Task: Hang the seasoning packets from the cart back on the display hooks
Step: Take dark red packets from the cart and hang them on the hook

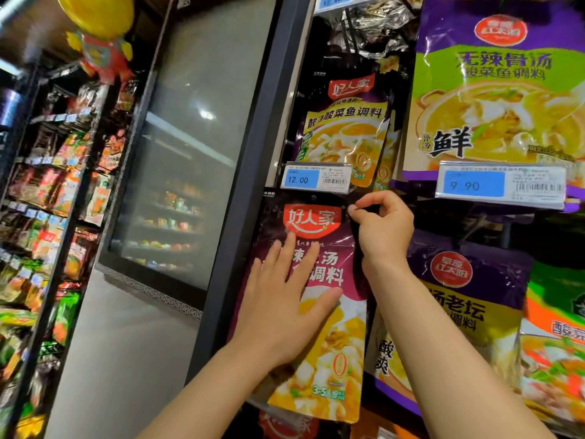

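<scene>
A maroon seasoning packet (316,299) hangs against the display, just below a price tag reading 12.00 (317,178). The left hand (285,312) lies flat on its front, fingers straight. The right hand (383,231) pinches the packet's top right corner, seemingly near a hook hidden from view.
</scene>
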The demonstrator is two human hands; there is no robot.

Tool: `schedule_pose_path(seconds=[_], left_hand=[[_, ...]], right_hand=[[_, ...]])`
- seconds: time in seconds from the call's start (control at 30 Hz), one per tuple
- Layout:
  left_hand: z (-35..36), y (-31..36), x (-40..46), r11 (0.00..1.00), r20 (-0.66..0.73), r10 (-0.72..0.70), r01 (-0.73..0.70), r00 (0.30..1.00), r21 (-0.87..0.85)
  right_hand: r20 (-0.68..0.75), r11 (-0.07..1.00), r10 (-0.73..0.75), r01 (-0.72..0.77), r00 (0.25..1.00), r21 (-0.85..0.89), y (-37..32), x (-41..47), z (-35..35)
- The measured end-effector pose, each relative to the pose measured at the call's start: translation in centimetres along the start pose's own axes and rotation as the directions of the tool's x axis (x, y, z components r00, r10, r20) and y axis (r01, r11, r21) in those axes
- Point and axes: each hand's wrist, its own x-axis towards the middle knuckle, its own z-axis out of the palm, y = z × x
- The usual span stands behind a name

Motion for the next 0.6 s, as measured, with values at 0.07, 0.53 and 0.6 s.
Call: schedule_pose_path(seconds=[0.07,0.53,0.6], left_hand=[[0.6,-0.4,0.2,0.999,0.015,-0.033,0.033,0.999,0.036],[1.4,-0.5,0.0,0.998,-0.032,-0.017,0.019,0.999,0.062],[0.9,-1.2,-1.8,1.0,-0.037,-0.021,0.022,0.999,0.021]], right_hand=[[0.009,0.996,-0.018,0.019,1.0,-0.09,0.2,0.0,-0.1],[0.468,0.71,-0.274,0.505,0.84,-0.491,1.1,-4.4,-3.5],[0.509,0.528,-0.39,0.639,0.768,-0.56,1.2,-5.4,-4.4]])
